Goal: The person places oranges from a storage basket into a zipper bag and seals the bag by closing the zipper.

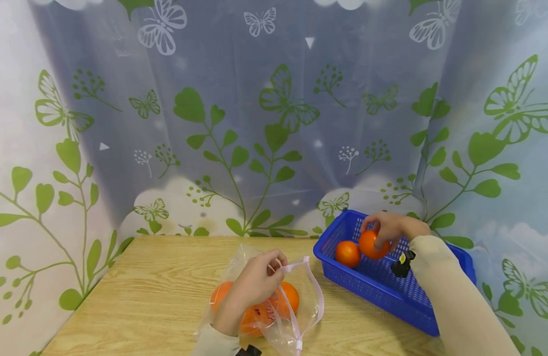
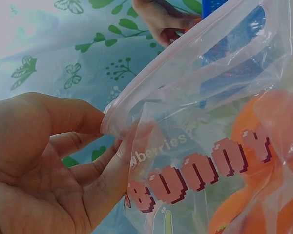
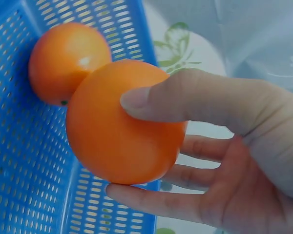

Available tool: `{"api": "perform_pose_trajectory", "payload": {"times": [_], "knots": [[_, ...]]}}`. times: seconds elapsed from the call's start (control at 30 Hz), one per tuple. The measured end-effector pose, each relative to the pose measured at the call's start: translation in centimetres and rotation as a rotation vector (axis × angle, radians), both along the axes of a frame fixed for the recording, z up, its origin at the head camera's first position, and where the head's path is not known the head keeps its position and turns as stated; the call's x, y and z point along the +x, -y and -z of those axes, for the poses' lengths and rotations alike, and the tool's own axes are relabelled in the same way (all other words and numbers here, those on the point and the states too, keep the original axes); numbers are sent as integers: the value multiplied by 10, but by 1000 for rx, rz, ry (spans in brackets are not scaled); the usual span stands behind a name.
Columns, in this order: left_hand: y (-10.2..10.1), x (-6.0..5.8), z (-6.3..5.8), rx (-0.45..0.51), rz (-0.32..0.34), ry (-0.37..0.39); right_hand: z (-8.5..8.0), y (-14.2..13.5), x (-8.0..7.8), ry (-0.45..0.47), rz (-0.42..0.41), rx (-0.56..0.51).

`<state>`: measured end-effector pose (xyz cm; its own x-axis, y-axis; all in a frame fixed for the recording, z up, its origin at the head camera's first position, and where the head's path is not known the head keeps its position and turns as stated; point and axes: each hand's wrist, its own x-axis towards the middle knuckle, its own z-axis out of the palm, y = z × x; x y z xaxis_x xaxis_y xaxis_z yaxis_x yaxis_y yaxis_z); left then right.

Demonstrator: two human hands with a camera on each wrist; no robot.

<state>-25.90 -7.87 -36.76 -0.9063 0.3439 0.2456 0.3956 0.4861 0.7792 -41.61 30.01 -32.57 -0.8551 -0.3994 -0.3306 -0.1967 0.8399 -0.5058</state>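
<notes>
My left hand (image 1: 261,277) pinches the rim of a clear zip bag (image 2: 161,126) between thumb and fingers. Pink edging runs along the bag's mouth, which gapes toward the basket. Several oranges (image 1: 290,299) lie inside the bag, partly behind printed lettering. Over at the right, my right hand (image 1: 387,230) holds an orange (image 3: 124,126), thumb on one side and fingers on the other. That orange is within the blue basket (image 1: 376,296), beside a second orange (image 1: 347,254). Whether the held one touches the basket floor I cannot tell.
A wooden table (image 1: 158,282) carries the bag and the basket. Behind it hangs a printed curtain (image 1: 238,148) with leaves and butterflies. The basket's raised walls stand around the right hand, and the bag lies to the basket's left.
</notes>
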Motion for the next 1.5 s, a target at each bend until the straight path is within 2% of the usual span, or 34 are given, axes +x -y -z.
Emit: {"api": "perform_pose_trajectory", "payload": {"times": [0.27, 0.6, 1.27, 1.5], "knots": [[-1, -1, 0, -2, 1, 1, -6, -2, 0, 18, 2, -91], [-1, 0, 0, -10, -5, -4, -13, 4, 5, -28, -49, -208], [0, 0, 0, -8, -3, -6, -21, 23, 36, -22, -155, -221], [0, 0, 0, -2, 3, -4, -19, 28, 51, -66, -236, -234]]}}
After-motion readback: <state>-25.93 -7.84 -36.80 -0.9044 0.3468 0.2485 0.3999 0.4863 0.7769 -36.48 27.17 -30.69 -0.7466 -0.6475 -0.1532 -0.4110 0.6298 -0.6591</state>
